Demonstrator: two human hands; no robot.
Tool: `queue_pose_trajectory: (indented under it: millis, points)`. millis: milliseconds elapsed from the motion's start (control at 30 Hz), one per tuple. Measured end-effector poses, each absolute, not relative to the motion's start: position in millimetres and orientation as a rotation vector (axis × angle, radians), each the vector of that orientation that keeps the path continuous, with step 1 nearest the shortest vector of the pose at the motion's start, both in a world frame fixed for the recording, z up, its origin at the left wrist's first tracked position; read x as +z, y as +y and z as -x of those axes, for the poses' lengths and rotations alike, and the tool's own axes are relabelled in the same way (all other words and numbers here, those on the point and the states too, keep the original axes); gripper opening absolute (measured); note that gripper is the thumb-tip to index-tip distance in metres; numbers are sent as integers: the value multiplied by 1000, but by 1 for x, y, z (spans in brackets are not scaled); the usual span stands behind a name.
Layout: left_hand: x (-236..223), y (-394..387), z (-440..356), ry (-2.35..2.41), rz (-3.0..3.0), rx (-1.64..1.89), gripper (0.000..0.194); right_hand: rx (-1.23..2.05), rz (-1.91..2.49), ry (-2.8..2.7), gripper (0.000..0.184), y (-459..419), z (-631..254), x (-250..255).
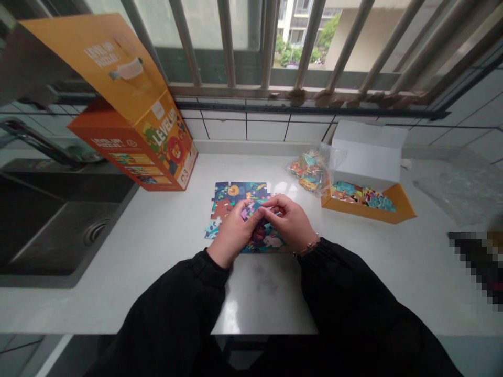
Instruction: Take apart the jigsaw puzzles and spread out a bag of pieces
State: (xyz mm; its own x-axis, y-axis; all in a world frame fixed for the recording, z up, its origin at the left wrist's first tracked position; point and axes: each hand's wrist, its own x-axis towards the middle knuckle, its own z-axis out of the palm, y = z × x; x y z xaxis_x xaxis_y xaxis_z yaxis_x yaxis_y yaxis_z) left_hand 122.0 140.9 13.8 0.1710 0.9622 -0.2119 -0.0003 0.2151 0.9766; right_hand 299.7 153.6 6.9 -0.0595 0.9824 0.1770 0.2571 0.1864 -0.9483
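long black sleeves with gathered cuffs on both arms; beaded bracelet (310, 245) at right wrist.

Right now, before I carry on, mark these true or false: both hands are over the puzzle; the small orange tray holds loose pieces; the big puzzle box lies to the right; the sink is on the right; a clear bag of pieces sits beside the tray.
1. Both the left hand and the right hand are over the jigsaw puzzle. True.
2. The small orange tray holds loose pieces. True.
3. The big puzzle box lies to the right. False: it stands at the left.
4. The sink is on the right. False: it is at the far left.
5. A clear bag of pieces sits beside the tray. True.
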Motion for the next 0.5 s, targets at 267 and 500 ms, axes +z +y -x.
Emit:
queue_pose_trajectory:
  millis: [267, 500]
  points:
    - [9, 145, -125, 1018, -911, 1093, 57, 921, 1191, -1596, 41, 151, -300, 16]
    - [18, 145, -120, 1060, -1119, 1209, 53, 1359, 1085, -1380, 68, 150, -291, 9]
